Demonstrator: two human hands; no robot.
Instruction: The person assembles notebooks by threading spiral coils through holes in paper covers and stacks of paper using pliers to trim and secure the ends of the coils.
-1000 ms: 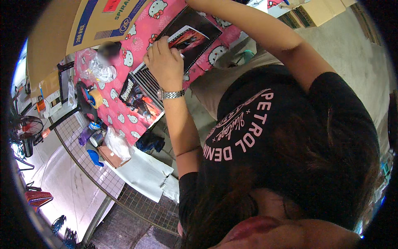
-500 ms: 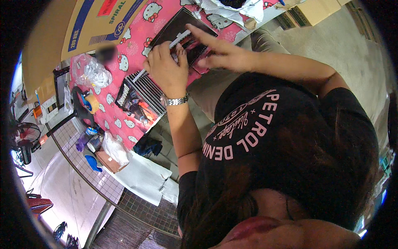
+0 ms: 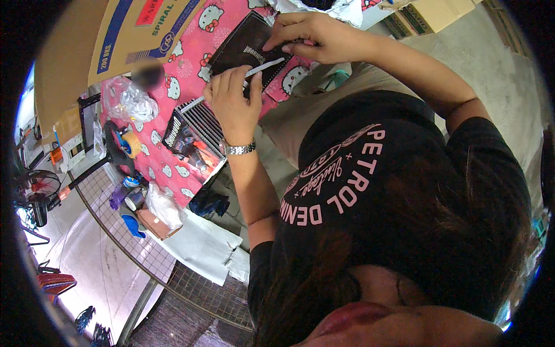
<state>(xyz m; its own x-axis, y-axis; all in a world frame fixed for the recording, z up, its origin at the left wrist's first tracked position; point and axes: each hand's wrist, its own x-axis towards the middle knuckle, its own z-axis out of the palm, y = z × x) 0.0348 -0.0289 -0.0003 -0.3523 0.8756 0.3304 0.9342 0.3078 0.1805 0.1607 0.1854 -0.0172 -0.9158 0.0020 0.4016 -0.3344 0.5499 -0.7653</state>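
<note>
A dark-covered spiral notebook [image 3: 240, 43] lies on the pink table at the top of the view, under both my hands. My left hand [image 3: 234, 101] is closed at the notebook's near-left corner, thumb and fingers around a slim light-grey pen-like stick [image 3: 266, 66]. Its free end points right across the cover; its exact kind is unclear. My right hand [image 3: 315, 37] reaches over the notebook's right side, fingers bent, thumb and forefinger apart with nothing visible between them. Beside my left wrist sits a stack of spiral notebooks [image 3: 193, 147] with a colourful picture cover.
A large cardboard carton [image 3: 124, 34] stands at the upper left. Clear plastic wrap [image 3: 130, 101] and a tape roll [image 3: 132, 146] lie along the table's left side. A white bag [image 3: 162, 205] sits near the table's lower end. More cartons [image 3: 433, 20] stand on the floor at upper right.
My right hand has moved up and away from the stick's end. The stick now lies at a flatter slant in my left hand, and more of the dark cover shows.
</note>
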